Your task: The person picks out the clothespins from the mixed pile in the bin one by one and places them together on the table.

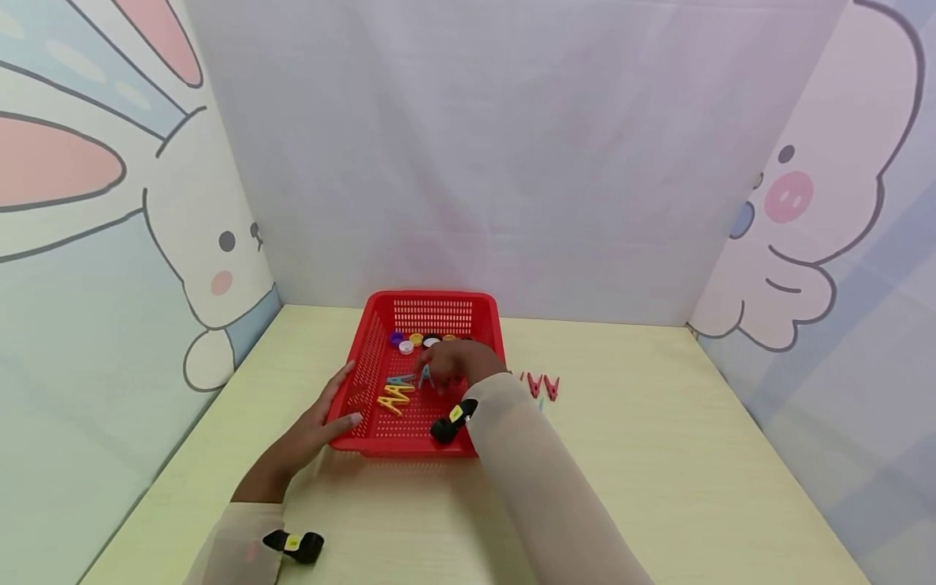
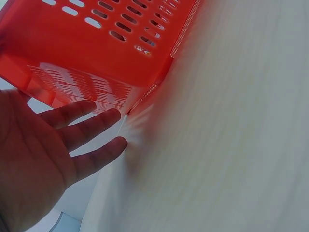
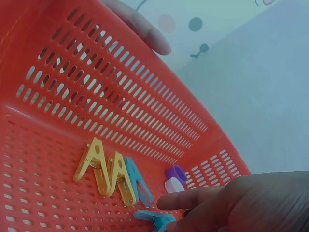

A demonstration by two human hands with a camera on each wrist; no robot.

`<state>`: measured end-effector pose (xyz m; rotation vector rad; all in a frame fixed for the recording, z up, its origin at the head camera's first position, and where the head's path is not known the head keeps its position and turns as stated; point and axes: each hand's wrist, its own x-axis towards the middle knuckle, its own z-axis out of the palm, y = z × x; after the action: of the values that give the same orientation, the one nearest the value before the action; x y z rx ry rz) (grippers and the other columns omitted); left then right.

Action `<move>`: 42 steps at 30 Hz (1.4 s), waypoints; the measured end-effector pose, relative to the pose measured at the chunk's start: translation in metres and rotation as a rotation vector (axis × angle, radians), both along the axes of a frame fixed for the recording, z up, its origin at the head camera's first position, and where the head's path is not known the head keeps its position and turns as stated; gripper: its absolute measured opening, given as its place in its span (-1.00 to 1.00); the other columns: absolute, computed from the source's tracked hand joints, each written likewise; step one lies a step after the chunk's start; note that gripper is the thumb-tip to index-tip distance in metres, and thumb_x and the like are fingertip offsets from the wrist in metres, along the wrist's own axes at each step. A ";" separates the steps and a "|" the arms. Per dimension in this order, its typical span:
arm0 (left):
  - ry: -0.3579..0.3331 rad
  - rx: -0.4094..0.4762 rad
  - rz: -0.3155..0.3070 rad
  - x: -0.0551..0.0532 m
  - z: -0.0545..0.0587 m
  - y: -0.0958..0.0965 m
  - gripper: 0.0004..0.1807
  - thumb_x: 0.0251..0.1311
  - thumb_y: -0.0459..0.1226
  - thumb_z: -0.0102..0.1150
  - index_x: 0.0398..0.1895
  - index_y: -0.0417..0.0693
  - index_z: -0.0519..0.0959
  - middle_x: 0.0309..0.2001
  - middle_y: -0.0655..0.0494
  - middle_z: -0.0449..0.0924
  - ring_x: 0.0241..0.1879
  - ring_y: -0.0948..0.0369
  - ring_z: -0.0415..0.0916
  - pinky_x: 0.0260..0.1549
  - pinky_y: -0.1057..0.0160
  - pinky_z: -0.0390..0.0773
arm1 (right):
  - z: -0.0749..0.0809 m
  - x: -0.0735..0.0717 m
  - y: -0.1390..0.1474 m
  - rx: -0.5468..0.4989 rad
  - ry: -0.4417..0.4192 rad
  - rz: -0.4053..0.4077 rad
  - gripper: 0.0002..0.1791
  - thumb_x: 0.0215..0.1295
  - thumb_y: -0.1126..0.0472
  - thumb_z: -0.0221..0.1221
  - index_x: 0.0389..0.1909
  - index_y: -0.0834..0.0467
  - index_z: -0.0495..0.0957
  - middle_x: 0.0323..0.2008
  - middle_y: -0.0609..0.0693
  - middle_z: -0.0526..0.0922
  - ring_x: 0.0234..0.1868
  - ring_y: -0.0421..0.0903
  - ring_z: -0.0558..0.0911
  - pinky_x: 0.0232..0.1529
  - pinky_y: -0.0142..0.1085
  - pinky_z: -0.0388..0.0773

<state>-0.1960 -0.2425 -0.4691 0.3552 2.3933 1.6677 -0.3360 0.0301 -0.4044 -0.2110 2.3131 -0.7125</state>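
Rests the left hand [image 1: 310,429], fingers apart, on the red basket [image 1: 420,447] at its eight o'clock. Inside, has a blue clothespin [image 3: 161,220] at the right hand's [image 1: 459,361] fingertips, toward eight o'clock; impossible to say whether clamped. Shows yellow clothespins [image 3: 103,178] farther along.

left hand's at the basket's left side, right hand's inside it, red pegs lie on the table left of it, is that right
Not quite: the red pegs lie on the table to the right of the basket, as the head view shows. The left hand is at its left side and the right hand inside.
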 end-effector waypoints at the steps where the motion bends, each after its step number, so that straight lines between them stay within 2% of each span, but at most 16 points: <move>1: -0.001 -0.001 0.001 0.000 0.000 0.000 0.20 0.39 -0.19 0.34 0.83 0.27 -0.31 0.62 -0.37 0.13 0.38 -0.25 0.49 0.05 0.08 0.84 | -0.001 0.000 0.000 -0.010 -0.008 -0.004 -0.24 -0.09 0.38 0.62 0.18 -0.26 0.76 0.06 0.04 0.66 0.09 0.04 0.61 -0.15 -0.16 0.80; 4: -0.007 -0.007 0.005 0.000 0.001 0.001 0.20 0.39 -0.18 0.35 0.83 0.28 -0.31 0.62 -0.36 0.13 0.39 -0.27 0.48 0.06 0.06 0.84 | 0.000 0.001 0.002 -0.045 -0.040 -0.041 -0.25 -0.11 0.37 0.63 0.16 -0.24 0.76 0.07 0.06 0.66 0.10 0.06 0.62 -0.15 -0.13 0.83; 7: -0.014 -0.017 0.010 0.001 0.001 0.002 0.22 0.38 -0.16 0.37 0.83 0.32 -0.32 0.64 -0.33 0.11 0.42 -0.28 0.44 0.08 0.03 0.83 | 0.002 0.004 0.003 -0.077 -0.071 -0.061 -0.27 -0.04 0.37 0.60 0.20 -0.19 0.74 0.09 0.07 0.66 0.12 0.07 0.64 -0.13 -0.10 0.84; 15: -0.016 -0.018 0.014 0.001 0.001 0.002 0.22 0.38 -0.15 0.37 0.83 0.34 -0.32 0.65 -0.32 0.11 0.45 -0.32 0.41 0.09 0.01 0.83 | 0.005 0.004 0.002 -0.130 -0.077 -0.001 -0.04 0.00 0.40 0.57 0.51 -0.04 0.52 0.20 0.06 0.64 0.16 0.09 0.67 -0.05 -0.12 0.85; 20: -0.013 -0.011 0.012 0.002 0.000 0.002 0.22 0.38 -0.15 0.37 0.83 0.34 -0.33 0.65 -0.32 0.10 0.45 -0.31 0.41 0.08 0.04 0.83 | 0.006 0.004 0.002 -0.145 -0.062 0.032 -0.17 0.16 0.33 0.54 0.50 0.03 0.52 0.18 0.05 0.67 0.16 0.09 0.67 0.13 -0.06 0.82; 24: -0.013 -0.017 0.015 0.002 0.000 0.002 0.22 0.38 -0.15 0.37 0.83 0.35 -0.33 0.64 -0.32 0.11 0.44 -0.30 0.43 0.08 0.04 0.83 | 0.009 0.005 0.002 -0.140 -0.048 0.033 -0.21 0.15 0.29 0.57 0.45 0.01 0.56 0.17 0.02 0.67 0.17 0.07 0.67 0.18 -0.02 0.80; 28: -0.019 -0.023 0.022 0.004 0.001 0.002 0.21 0.39 -0.14 0.36 0.83 0.37 -0.32 0.64 -0.32 0.11 0.44 -0.28 0.43 0.09 0.02 0.83 | 0.011 0.005 0.003 -0.103 -0.002 0.033 -0.21 0.13 0.23 0.59 0.43 -0.02 0.59 0.17 -0.02 0.65 0.17 0.05 0.66 0.17 -0.04 0.80; 33: -0.025 -0.034 0.024 0.005 0.002 0.002 0.21 0.39 -0.12 0.36 0.82 0.39 -0.33 0.63 -0.32 0.12 0.41 -0.21 0.45 0.09 0.01 0.83 | 0.013 0.008 0.005 -0.067 0.098 0.014 -0.28 0.19 0.14 0.59 0.40 0.02 0.61 0.16 -0.03 0.66 0.17 0.03 0.63 0.24 -0.01 0.77; 39: -0.023 -0.039 0.026 0.005 0.002 0.002 0.20 0.39 -0.12 0.35 0.82 0.37 -0.32 0.62 -0.33 0.12 0.40 -0.21 0.44 0.08 0.01 0.84 | 0.017 0.012 0.003 -0.133 0.213 -0.065 -0.30 0.15 0.28 0.61 0.34 0.08 0.64 0.21 0.03 0.65 0.19 0.08 0.59 0.33 0.13 0.71; 42: -0.018 -0.030 0.022 0.006 0.002 0.003 0.22 0.38 -0.13 0.36 0.83 0.35 -0.34 0.63 -0.33 0.11 0.43 -0.26 0.42 0.09 0.00 0.83 | 0.019 0.013 0.000 -0.165 0.276 -0.077 -0.43 0.15 0.35 0.60 0.21 0.09 0.73 0.15 0.05 0.71 0.11 0.07 0.64 0.28 0.12 0.75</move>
<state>-0.1901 -0.2395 -0.4672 0.3085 2.4157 1.6351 -0.3233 0.0303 -0.3850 -0.3139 2.5347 -0.9671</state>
